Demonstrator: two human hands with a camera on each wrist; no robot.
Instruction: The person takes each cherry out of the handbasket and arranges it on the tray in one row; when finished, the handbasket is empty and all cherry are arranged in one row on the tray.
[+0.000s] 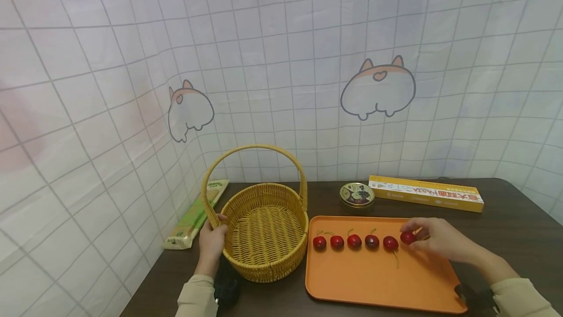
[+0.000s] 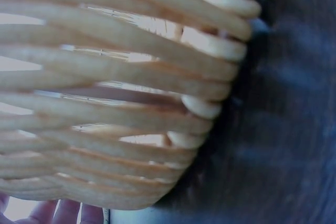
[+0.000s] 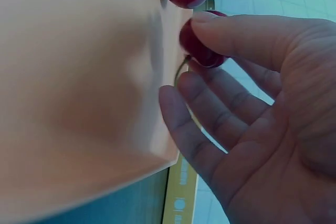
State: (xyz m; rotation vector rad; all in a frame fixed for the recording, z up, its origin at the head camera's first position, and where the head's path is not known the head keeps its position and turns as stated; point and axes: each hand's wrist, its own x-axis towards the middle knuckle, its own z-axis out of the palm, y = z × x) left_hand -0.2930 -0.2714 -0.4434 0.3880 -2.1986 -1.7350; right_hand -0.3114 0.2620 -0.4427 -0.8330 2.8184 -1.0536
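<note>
Right hand point(image 1: 440, 243) is on the rightmost cherry point(image 1: 407, 238), at the end of the row on the orange tray point(image 1: 378, 283). On my wrist feed the thumb and a fingertip point(image 3: 181, 85) are closing around it, the other fingers loosely spread; I read that as a light pinch. Whether the cherry is off the tray yet, I can't quite tell from these angles.

Five more cherries point(image 1: 354, 241) sit in a line to its left on the tray, stems up or trailing (one stem lies flat toward the near edge).

Left of the tray, just beside it, stands the wicker basket point(image 1: 268, 231). My left hand point(image 1: 212, 243) grips its left rim, thumb hooked over the weave and fingers curled on the outside; the left wrist view shows mostly weave up close.

Behind the tray, toward the wall, are a small round tin point(image 1: 357, 194) and a long yellow box point(image 1: 426, 193); a green packet point(image 1: 195, 217) leans at the wall, left of the basket.

Handling, as I judge it: the cherry is light, smooth-skinned and likely slippery, and it will bruise if squeezed. Best hold is a gentle pinch across its widest part, or the stem, though that might snap.
</note>
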